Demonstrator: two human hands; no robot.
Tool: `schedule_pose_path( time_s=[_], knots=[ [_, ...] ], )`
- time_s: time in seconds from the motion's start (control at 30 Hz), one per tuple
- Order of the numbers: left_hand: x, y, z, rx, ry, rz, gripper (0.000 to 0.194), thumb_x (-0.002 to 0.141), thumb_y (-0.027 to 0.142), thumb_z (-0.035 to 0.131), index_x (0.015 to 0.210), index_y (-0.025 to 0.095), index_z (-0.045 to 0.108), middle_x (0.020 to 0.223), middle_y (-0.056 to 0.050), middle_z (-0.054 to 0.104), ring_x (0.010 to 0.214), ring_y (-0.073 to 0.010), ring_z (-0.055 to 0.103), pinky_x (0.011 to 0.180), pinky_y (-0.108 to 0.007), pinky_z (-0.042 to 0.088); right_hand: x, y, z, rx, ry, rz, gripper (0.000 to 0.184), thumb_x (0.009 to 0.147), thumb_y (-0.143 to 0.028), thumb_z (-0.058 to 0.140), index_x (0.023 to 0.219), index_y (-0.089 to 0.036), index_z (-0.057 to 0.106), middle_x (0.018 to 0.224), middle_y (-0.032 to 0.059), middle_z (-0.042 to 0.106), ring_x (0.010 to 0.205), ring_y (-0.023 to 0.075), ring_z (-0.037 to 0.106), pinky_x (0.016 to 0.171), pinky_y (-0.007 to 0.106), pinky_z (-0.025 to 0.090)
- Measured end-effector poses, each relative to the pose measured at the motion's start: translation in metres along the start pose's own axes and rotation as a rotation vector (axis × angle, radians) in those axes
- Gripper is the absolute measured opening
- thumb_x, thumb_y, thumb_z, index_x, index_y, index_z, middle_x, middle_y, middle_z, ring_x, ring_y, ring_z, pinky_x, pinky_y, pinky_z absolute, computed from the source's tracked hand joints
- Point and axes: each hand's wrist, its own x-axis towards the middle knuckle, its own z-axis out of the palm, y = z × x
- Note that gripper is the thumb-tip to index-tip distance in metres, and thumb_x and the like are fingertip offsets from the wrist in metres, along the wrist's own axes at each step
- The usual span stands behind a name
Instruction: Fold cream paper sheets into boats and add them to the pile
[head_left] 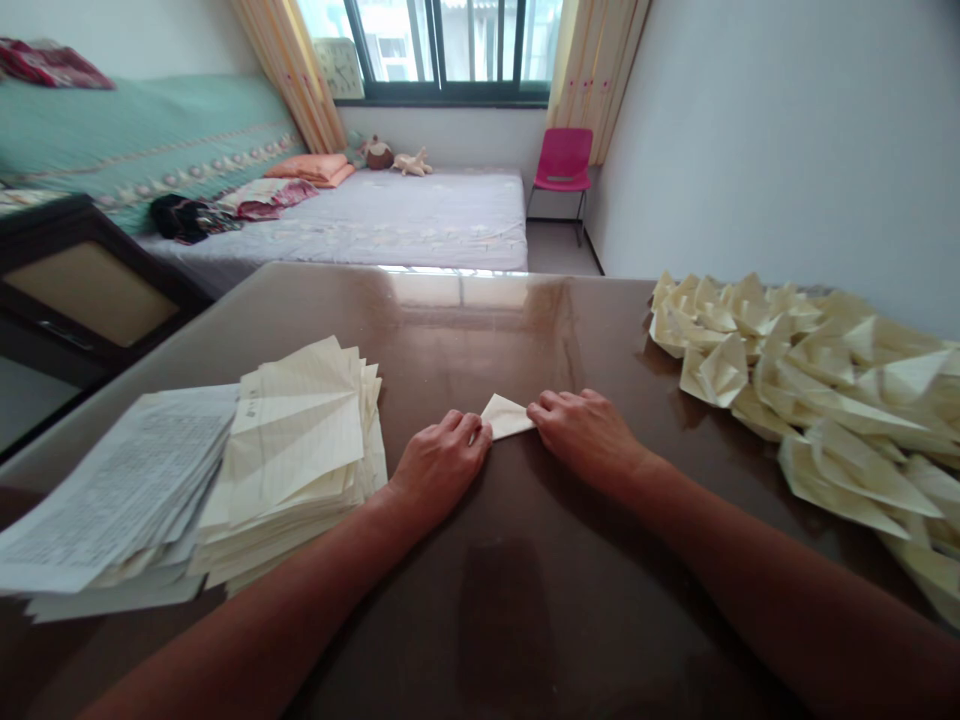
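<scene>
A small folded piece of cream paper (508,417) lies at the middle of the glossy brown table (517,580), its pointed corner facing away from me. My left hand (442,455) pinches its left end, fingers curled and pressed together. At the opposite end, my right hand (583,430) grips the paper in the same closed way. The fingertips hide both ends of the folded paper. Left of my left hand is a thick stack of lined cream paper sheets (300,420), the top one creased. Many folded paper boats (716,370) are heaped to the right of my right hand.
A pile of printed white sheets (127,490) lies at the table's left, against the cream stack. Beyond the table are a bed (420,220) with pillows and soft toys, a pink chair (564,160) and a window. A dark cabinet (90,290) stands at the left.
</scene>
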Motion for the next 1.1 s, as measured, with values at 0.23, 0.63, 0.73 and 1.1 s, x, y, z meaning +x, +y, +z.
schedule_pose_path(
  time_s=[0.23,0.63,0.73,1.1],
  knots=[
    [0.001,0.0,0.001,0.009,0.014,-0.012,0.022,0.094,0.02,0.046,0.113,0.019,0.056,0.099,-0.007,0.06,0.09,-0.0202,0.054,0.066,-0.028,0.045,0.004,0.006,0.007,-0.001,0.081,-0.059,0.013,0.091,-0.018,0.048,0.092,-0.018,0.061,0.094,0.0062,0.066,0.088,0.0201,0.06,0.07,0.032,0.03],
    [0.001,-0.001,0.003,0.022,0.051,-0.037,0.022,0.094,0.023,0.046,0.113,0.021,0.057,0.1,-0.005,0.063,0.091,-0.0207,0.056,0.066,-0.031,0.045,0.007,0.01,0.016,-0.006,0.205,-0.138,0.012,0.09,-0.018,0.051,0.085,-0.018,0.062,0.087,0.0064,0.067,0.088,0.0215,0.055,0.071,0.035,0.027],
    [-0.001,-0.003,0.0,0.002,0.091,-0.033,0.023,0.094,0.027,0.048,0.114,0.02,0.058,0.101,-0.006,0.064,0.094,-0.0219,0.056,0.07,-0.032,0.046,0.006,0.009,0.012,0.011,0.254,-0.135,0.012,0.089,-0.019,0.052,0.082,-0.018,0.061,0.086,0.0066,0.067,0.091,0.0224,0.054,0.072,0.035,0.027],
    [0.001,-0.008,-0.01,-0.396,0.162,-0.226,0.03,0.094,0.024,0.045,0.12,0.027,0.058,0.094,-0.001,0.066,0.092,-0.0171,0.058,0.076,-0.028,0.049,0.009,0.021,0.011,0.663,0.12,-0.005,0.012,0.085,-0.021,0.052,0.087,-0.021,0.064,0.076,-0.0006,0.068,0.065,0.0119,0.058,0.061,0.023,0.036]
  ],
)
